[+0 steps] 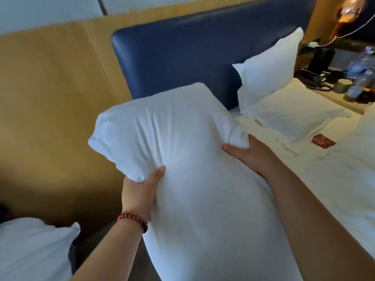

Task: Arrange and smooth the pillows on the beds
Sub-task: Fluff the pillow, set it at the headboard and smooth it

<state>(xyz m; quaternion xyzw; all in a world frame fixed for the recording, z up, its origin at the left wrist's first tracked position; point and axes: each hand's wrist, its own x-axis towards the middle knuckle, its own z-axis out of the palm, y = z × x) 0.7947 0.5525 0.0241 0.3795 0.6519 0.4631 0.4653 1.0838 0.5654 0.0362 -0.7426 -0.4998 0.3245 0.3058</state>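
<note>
I hold a large white pillow (182,159) up in front of me, over the left side of the bed (304,159). My left hand (140,191), with a red bead bracelet at the wrist, grips its left edge. My right hand (249,153) grips its right edge, fingers hidden in the fabric. A second white pillow (269,69) leans upright against the blue headboard (172,57) at the right. A third white pillow (34,248) shows at the bottom left.
A wooden wall panel (50,98) stands left of the headboard. A bedside table (345,82) at the right carries a black phone, a cup and bottles. A small red card (322,141) lies on the white sheet.
</note>
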